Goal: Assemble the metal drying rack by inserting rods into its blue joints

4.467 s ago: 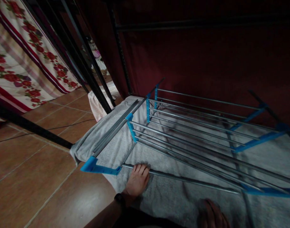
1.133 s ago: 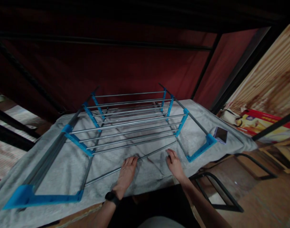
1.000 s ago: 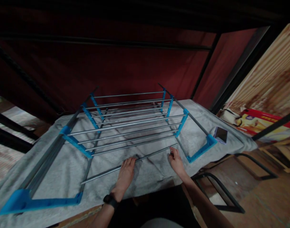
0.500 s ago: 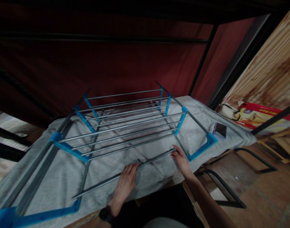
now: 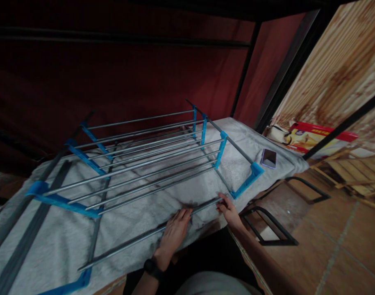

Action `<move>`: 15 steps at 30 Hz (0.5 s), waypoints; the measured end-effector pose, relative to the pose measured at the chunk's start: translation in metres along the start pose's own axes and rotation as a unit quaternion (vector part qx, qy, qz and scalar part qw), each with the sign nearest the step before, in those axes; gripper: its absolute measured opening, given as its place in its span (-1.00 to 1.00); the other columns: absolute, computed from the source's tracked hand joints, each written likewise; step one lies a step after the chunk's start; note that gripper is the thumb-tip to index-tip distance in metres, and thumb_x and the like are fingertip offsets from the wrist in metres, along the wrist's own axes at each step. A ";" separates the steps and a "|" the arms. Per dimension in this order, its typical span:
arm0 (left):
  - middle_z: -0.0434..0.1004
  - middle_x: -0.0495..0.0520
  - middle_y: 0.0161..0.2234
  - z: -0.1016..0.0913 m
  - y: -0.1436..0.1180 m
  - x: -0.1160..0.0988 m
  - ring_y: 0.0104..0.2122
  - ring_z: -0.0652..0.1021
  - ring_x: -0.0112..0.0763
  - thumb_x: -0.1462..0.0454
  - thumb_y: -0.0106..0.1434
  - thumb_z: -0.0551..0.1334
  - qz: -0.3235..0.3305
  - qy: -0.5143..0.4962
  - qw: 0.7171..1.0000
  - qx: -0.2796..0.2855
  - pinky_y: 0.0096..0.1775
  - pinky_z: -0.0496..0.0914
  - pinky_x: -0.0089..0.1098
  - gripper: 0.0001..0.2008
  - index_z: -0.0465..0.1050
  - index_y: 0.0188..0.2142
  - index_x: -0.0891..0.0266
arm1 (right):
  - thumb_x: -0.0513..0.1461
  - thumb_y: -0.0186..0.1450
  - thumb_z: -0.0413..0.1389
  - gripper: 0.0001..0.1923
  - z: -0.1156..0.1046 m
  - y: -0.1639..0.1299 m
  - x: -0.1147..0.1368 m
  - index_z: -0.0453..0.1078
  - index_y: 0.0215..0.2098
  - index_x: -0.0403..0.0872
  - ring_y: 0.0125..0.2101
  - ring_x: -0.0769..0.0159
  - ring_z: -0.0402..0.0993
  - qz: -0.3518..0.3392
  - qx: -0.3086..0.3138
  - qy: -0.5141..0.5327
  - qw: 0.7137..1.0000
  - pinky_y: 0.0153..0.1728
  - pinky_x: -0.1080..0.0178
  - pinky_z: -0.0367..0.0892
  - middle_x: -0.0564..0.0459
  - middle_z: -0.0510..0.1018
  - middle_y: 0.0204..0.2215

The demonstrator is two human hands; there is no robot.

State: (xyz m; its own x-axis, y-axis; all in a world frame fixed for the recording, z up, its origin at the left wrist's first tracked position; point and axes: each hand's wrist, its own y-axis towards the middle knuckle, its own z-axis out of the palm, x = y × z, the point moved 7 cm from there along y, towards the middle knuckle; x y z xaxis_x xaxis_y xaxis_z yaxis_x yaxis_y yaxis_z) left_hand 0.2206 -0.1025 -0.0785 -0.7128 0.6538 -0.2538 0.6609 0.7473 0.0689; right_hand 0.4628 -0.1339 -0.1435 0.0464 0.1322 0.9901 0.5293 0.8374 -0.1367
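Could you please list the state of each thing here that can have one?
Loose rod: lying slantwise on the towel, not socketed in the rack.
Rack: lying flat on the towel.
Left hand: resting on the rod.
Right hand: pinching the rod's end.
Phone: lying flat, screen dark.

Phone point(image 5: 269, 158), perhaps, beside red box point(image 5: 316, 137).

The rack point(image 5: 138, 159) runs off the left edge (its near blue corner too). The rod point(image 5: 144, 237) passes under the left hand point(image 5: 175, 233).

Silver rods point(image 5: 135, 166), blue brackets point(image 5: 219, 152), grey towel point(image 5: 67, 241), seemingly dark-red backdrop point(image 5: 128, 82)
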 end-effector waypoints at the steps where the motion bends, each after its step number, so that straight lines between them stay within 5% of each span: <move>1: 0.51 0.13 0.08 0.000 0.001 -0.003 0.06 0.52 -0.31 0.45 0.38 0.02 0.002 -0.004 1.000 0.004 0.04 0.42 -0.31 -0.56 0.33 0.19 0.16 | -0.07 0.07 0.10 -0.45 -0.004 -0.001 -0.001 0.42 0.03 0.02 -0.36 0.24 0.42 0.002 0.002 -0.003 1.000 -0.32 0.11 0.50 0.06 0.38 -0.33; 15: 0.51 0.14 0.10 0.014 0.006 -0.020 0.05 0.53 -0.30 0.40 0.43 -0.01 -0.002 -0.032 0.999 0.021 0.06 0.43 -0.28 -0.58 0.34 0.21 0.15 | -0.12 0.14 0.08 -0.46 -0.023 -0.017 0.009 0.41 0.08 -0.03 -0.37 0.29 0.39 -0.005 0.014 -0.016 1.000 -0.25 0.18 0.39 0.11 0.45 -0.37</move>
State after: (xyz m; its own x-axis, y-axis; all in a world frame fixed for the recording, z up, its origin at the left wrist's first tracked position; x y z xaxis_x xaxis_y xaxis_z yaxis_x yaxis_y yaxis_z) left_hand 0.2419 -0.1125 -0.0866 -0.7003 0.6405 -0.3152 0.6678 0.7438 0.0276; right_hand 0.4740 -0.1595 -0.1313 0.0136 0.1409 0.9899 0.5050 0.8535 -0.1284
